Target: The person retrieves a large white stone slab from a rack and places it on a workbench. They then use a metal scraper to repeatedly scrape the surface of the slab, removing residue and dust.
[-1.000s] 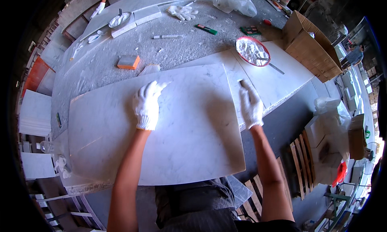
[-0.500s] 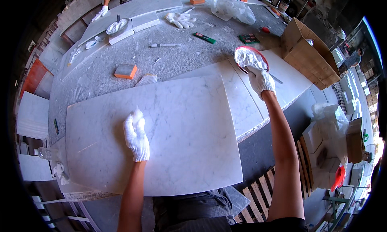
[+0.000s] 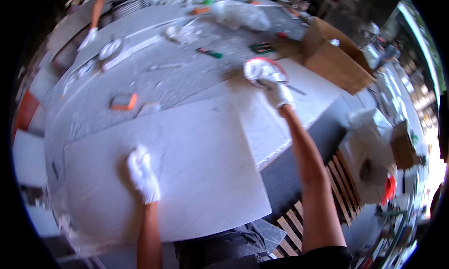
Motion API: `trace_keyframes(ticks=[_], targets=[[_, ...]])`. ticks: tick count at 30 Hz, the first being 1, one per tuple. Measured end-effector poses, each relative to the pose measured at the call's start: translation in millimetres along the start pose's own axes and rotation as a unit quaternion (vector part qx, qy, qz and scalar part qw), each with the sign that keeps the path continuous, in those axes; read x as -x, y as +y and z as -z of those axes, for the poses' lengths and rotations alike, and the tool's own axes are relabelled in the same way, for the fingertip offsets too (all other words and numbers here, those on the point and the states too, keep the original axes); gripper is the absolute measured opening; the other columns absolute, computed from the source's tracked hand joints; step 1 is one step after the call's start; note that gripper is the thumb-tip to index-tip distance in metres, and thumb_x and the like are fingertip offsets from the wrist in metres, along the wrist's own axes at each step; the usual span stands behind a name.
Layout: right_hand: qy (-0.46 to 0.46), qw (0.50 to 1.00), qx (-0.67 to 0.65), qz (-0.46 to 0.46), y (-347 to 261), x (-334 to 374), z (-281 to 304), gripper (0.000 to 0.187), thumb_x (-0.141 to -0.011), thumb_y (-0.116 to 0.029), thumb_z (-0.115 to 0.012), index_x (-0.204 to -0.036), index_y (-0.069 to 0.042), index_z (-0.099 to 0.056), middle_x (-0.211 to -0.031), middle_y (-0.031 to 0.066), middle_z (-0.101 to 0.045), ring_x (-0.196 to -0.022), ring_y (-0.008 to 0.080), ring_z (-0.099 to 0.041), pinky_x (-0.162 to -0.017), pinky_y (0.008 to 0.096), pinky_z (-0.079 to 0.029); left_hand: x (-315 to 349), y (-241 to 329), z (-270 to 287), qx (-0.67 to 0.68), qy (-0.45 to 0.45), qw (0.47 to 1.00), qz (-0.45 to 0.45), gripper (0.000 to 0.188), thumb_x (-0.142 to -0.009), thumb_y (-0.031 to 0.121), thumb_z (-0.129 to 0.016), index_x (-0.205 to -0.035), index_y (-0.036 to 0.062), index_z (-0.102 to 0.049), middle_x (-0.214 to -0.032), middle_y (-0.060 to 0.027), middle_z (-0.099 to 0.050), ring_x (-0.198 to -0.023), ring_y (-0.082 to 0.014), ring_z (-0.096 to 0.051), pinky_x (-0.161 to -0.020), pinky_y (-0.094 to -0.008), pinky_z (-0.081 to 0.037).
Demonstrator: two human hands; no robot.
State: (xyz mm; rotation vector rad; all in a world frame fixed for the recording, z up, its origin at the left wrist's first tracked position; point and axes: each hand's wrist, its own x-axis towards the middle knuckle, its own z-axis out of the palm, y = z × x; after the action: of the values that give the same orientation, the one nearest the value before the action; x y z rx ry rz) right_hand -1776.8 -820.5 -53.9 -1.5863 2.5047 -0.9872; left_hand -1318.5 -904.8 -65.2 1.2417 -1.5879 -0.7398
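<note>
A large pale grey-veined marble slab (image 3: 201,175) lies in front of me on the worktable. Over its left half is my left hand (image 3: 143,175), in a white knit glove, fingers bent together; whether anything is in them is too blurred to see. My right hand (image 3: 279,96), gloved the same way, is closed at the near rim of a red-rimmed bowl (image 3: 265,70) of white paste. The bowl is over another pale slab (image 3: 313,84) to the right. A thin grey blade (image 3: 297,90) shows just right of that hand.
An orange-and-grey block (image 3: 123,101) lies beyond the slab. A cardboard box (image 3: 339,58) stands at the right. Farther off are a crumpled plastic bag (image 3: 241,15), another paste bowl (image 3: 110,49) and a co-worker's gloved hand (image 3: 87,39). A wooden pallet (image 3: 343,187) lies low at right.
The whole view has shifted and blurred, with everything sliding left in the picture. My right hand stays at the bowl, and my left hand stays over the slab.
</note>
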Motion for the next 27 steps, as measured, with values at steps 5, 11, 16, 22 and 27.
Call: trace_keyframes(ticks=[5, 11, 16, 22, 27], targets=[[0.013, 0.996, -0.002, -0.084, -33, -3, 9, 0.029, -0.089, -0.021, -0.051, -0.113, -0.015, -0.067, -0.110, 0.0134, -0.067, -0.103, 0.0327, -0.063, -0.088, 0.0373, -0.049, -2, 5, 8, 0.000, 0.020, 1.000, 0.001, 0.034, -0.096, 0.016, -0.056, -0.123, -0.0056, -0.051, -0.115, -0.0139, -0.060, -0.101, -0.0214, -0.059, -0.089, -0.0333, -0.049], [0.088, 0.993, -0.074, -0.015, -45, 12, 15, 0.029, -0.088, -0.017, -0.054, -0.113, -0.015, -0.067, -0.110, 0.0119, -0.067, -0.099, 0.0339, -0.064, -0.089, 0.0392, -0.049, 0, -15, 2, 0.087, 0.062, 0.994, -0.012, 0.032, -0.097, 0.016, -0.055, -0.123, -0.0014, -0.049, -0.111, -0.0109, -0.058, -0.098, -0.0190, -0.057, -0.086, -0.0322, -0.049], [-0.018, 0.973, -0.226, -0.039, -105, 57, 8, 0.031, -0.089, -0.010, -0.057, -0.119, -0.004, -0.064, -0.109, 0.0135, -0.069, -0.096, 0.0168, -0.064, -0.085, 0.0278, -0.047, -3, -7, 5, 0.051, 0.042, 0.997, -0.049, 0.025, -0.098, 0.015, -0.053, -0.117, 0.0010, -0.046, -0.106, -0.0084, -0.057, -0.096, -0.0172, -0.054, -0.085, -0.0324, -0.047], [-0.121, 0.952, -0.274, -0.070, -175, 135, -31, 0.033, -0.089, -0.010, -0.060, -0.122, -0.005, -0.063, -0.115, 0.0174, -0.066, -0.107, 0.0207, -0.063, -0.092, 0.0282, -0.046, 1, 0, 7, 0.035, 0.071, 0.997, -0.005, 0.042, -0.088, 0.007, -0.065, -0.125, 0.0022, -0.045, -0.113, -0.0107, -0.057, -0.102, -0.0198, -0.055, -0.090, -0.0336, -0.047], [-0.151, 0.950, -0.271, -0.047, -217, 164, -57, 0.031, -0.091, -0.016, -0.058, -0.120, -0.009, -0.064, -0.100, 0.0138, -0.067, -0.088, 0.0254, -0.066, -0.080, 0.0354, -0.050, 15, 5, 17, 0.010, 0.055, 0.998, -0.019, 0.045, -0.087, 0.005, -0.066, -0.126, 0.0040, -0.045, -0.115, -0.0103, -0.056, -0.104, -0.0196, -0.055, -0.090, -0.0340, -0.047]])
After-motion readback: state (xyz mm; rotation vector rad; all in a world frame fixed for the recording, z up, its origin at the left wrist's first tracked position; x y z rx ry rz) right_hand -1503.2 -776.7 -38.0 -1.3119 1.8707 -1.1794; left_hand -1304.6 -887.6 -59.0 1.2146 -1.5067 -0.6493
